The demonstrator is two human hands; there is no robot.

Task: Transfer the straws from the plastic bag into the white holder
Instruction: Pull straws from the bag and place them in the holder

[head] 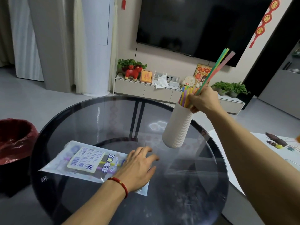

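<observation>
Glossy glass table (pixel 100 120); matt ribbed holder (pixel 177 127).

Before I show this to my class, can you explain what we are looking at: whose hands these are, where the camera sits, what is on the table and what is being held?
There is no machine here. A person wears one wide-angle camera on the head, so the single picture looks forward and down at their own two arms. The right hand grips a few colourful straws above the white holder, a ribbed vase already holding many straws. The holder looks tilted; whether it rests on the table is unclear. The left hand, with a red bracelet at the wrist, rests fingers spread on the plastic bag, which lies flat on the round glass table with some straws inside.
</observation>
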